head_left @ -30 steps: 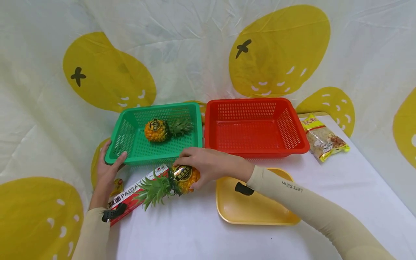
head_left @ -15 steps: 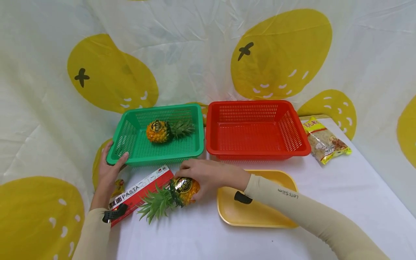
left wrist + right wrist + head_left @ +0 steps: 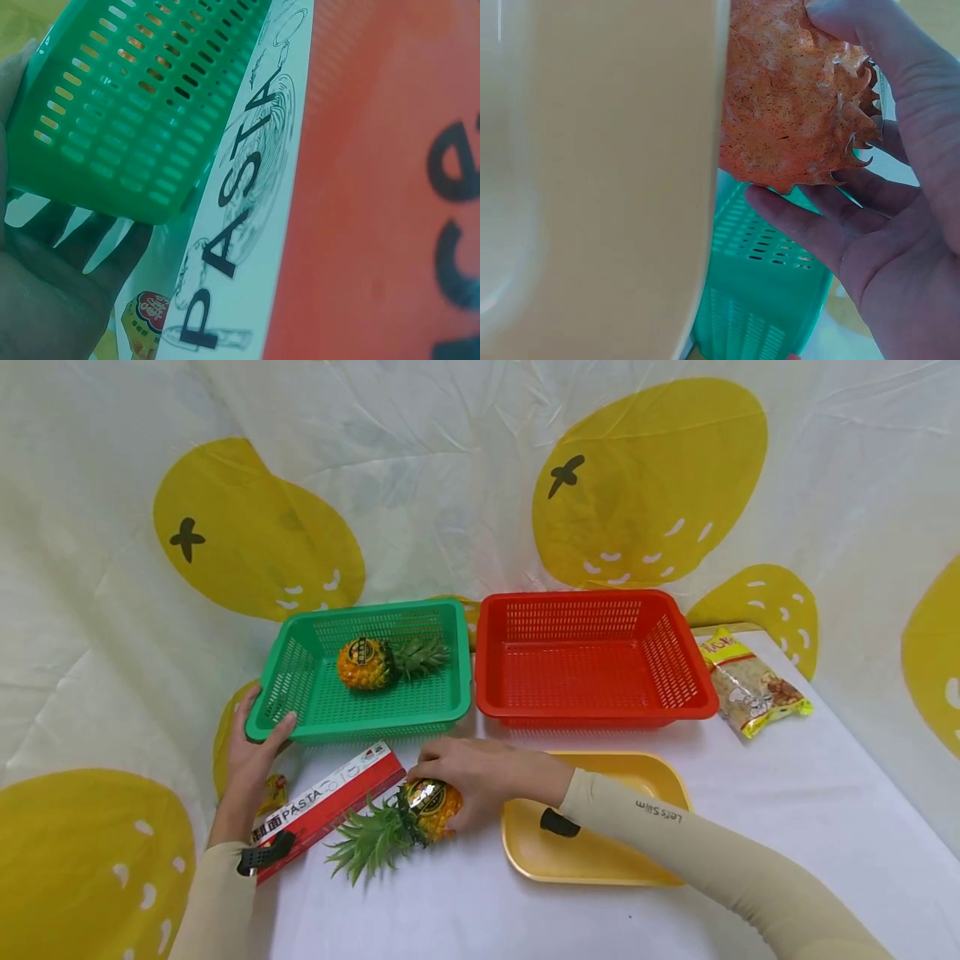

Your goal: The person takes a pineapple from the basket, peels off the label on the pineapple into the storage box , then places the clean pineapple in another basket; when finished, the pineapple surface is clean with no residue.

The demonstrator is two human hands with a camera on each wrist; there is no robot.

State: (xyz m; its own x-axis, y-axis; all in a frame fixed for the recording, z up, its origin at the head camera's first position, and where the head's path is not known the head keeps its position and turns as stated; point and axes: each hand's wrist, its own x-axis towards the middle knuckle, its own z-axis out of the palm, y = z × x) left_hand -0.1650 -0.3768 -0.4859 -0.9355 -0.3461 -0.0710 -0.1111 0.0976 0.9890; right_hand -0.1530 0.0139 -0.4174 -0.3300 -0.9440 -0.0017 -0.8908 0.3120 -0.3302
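My left hand (image 3: pixel 251 750) grips the near left corner of a green plastic basket (image 3: pixel 360 727). In the left wrist view, the fingers (image 3: pixel 79 244) reach under the basket's bottom edge. Inside the basket a small pineapple (image 3: pixel 363 664) lies on its side, crown to the right. With my right hand (image 3: pixel 472 777) I hold a second pineapple (image 3: pixel 438 810) by its orange body, just in front of the basket. Its green crown points left toward me, and a black and gold label shows on top. The right wrist view shows thumb and fingers round its spiky body (image 3: pixel 795 105).
A red and white pasta box (image 3: pixel 330 806) lies slantwise in front of the green basket, with a small yellow packet (image 3: pixel 275 792) beside it. A red basket (image 3: pixel 592 720) stands to the right. A yellow tray (image 3: pixel 592 864) lies under my right forearm. At far right is a snack bag (image 3: pixel 753 685).
My right hand has drawn the pineapple toward me and slightly right, away from the green basket, and more of the pasta box shows. The left hand stays on the basket corner.
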